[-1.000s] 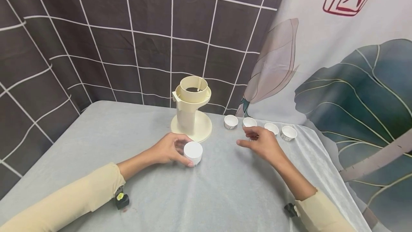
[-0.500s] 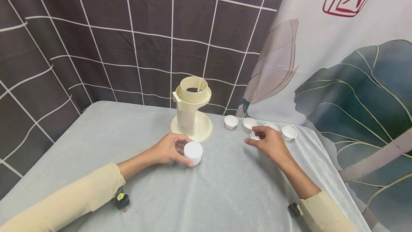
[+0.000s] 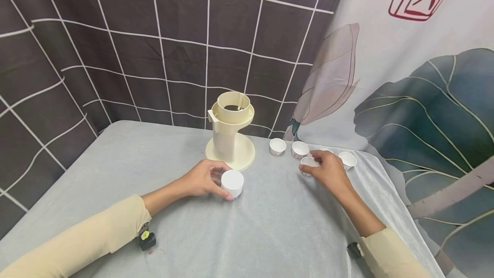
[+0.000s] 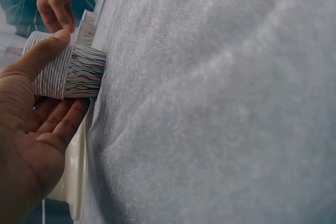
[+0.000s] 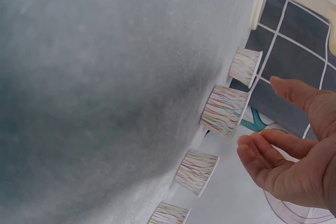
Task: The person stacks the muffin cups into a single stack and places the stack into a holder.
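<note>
My left hand (image 3: 204,178) grips a stack of white paper baking cups (image 3: 233,183) between thumb and fingers, low over the cloth. In the left wrist view the stack (image 4: 50,69) shows many rims and wavy coloured stripes on its outermost cup. My right hand (image 3: 328,170) hovers at a single paper cup (image 3: 308,164) standing upright at the front of a group. From the right wrist view, the thumb and fingers of the right hand (image 5: 302,153) are parted, apart from the striped cup (image 5: 226,111). One cup behind that hand is mostly hidden in the head view.
Other single cups stand along the back edge, such as the leftmost cup (image 3: 277,146), a second cup (image 3: 299,149) and the rightmost cup (image 3: 347,160). A cream plastic stand (image 3: 224,140) with a ring top rises behind my left hand. Grey cloth (image 3: 247,243) covers the table.
My right hand has shifted to the right, uncovering the second back cup and more of the front cup. The left hand has kept its place with the stack.
</note>
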The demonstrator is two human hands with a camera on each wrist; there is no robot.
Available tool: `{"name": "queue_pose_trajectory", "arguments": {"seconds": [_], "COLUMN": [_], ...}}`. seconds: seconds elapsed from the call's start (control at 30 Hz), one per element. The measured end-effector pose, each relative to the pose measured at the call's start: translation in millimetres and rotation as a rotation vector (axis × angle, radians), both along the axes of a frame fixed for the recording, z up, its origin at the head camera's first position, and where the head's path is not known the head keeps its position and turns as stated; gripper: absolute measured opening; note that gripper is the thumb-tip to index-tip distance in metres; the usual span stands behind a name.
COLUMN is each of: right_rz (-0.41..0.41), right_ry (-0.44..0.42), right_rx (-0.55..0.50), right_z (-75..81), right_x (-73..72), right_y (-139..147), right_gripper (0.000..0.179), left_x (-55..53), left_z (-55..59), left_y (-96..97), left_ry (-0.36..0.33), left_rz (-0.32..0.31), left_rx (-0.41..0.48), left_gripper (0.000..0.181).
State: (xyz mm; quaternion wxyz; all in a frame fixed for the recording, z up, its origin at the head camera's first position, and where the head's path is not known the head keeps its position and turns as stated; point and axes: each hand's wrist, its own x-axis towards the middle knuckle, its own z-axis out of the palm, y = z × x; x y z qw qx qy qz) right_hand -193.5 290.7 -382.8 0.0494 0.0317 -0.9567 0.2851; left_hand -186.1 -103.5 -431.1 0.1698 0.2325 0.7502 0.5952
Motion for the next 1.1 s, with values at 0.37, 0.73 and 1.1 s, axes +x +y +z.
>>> {"name": "queue_pose_trajectory", "arguments": {"seconds": [0.37, 0.73, 1.1], "right_rz": [-0.003, 0.017, 0.014], "right_ry": [-0.02, 0.027, -0.001], "right_rx": [0.058, 0.093, 0.123], "right_z": [-3.8, -11.5, -13.3], "right_x": [0.3, -3.1, -6.6], "right_y": [5, 9, 8], "right_gripper": [0.072, 0.043, 0.036], "left_x": [0.2, 0.9, -0.1], "left_z": [-0.4, 1.0, -0.6], "left_y": [0.2, -0.2, 0.8], "left_ry": [0.0, 0.002, 0.009], "left_rz": [0.001, 0.015, 0.009], "left_rx": [-0.01, -0.024, -0.02], "left_gripper": [0.056, 0.056, 0.056]}}
